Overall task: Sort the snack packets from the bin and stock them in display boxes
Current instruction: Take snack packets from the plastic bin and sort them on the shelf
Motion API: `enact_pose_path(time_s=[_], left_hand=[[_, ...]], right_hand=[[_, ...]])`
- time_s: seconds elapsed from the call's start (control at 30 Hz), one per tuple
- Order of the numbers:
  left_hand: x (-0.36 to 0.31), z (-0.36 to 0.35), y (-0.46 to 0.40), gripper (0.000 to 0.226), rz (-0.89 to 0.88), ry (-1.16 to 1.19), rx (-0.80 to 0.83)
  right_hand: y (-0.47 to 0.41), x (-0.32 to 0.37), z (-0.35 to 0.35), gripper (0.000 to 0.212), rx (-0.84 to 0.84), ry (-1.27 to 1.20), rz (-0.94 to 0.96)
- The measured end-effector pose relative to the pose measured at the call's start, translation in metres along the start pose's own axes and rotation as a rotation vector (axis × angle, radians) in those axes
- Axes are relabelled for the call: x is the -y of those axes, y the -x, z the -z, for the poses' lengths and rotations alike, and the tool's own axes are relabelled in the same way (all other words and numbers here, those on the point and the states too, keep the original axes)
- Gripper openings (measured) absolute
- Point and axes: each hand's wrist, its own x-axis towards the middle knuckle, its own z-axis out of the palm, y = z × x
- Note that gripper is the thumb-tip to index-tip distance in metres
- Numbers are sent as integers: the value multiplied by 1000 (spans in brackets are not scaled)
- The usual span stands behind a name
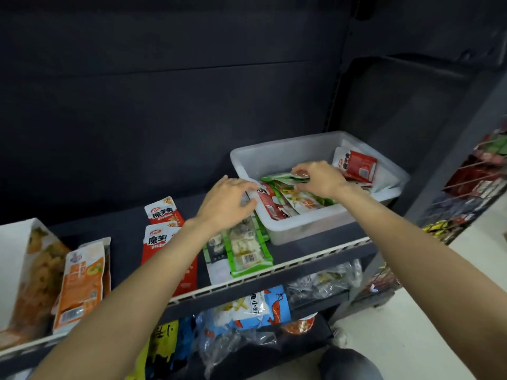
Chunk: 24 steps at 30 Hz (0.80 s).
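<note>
the right hand pinches a green packet atop the pile in the white bin on the shelf, while the left hand, fingers loosely spread, rests at the bin's rim, and a clean sort likely means lifting one packet only.

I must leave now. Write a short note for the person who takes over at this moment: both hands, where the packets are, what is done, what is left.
Right hand: in the white bin, pinching a green packet.
Left hand: at the bin's left rim, fingers on a red packet.
Done: sorted piles on the shelf: orange packets, red packets, green packets.
Left: several packets remain in the bin; the display box at far left is not visibly stocked yet.
</note>
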Motion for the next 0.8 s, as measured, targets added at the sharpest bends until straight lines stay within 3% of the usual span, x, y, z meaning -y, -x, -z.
enact_pose_path(time_s=[0.2,0.3,0.4,0.47,0.63,0.7,0.8], left_hand=[[12,1,-10,32,-51,-118,38],[12,-2,-10,31,-50,-126,34],[11,-2,-11,31,-51,-161,27],[10,-1,-13,30,-50,-172,16],[6,-2,-13,29,-5,-177,2],[6,-1,-13,30,42,-113,31],[4,2,-12,43,142,196,15]], right_hand=[[-46,24,-16,81,243,-34,-26],[-56,28,-29,67,332,58,-37],[-55,29,-27,39,231,263,57],[-48,27,-19,36,162,279,100],[-25,9,-11,32,232,183,152],[-12,1,-6,25,105,74,159],[18,1,10,19,-418,-312,176]])
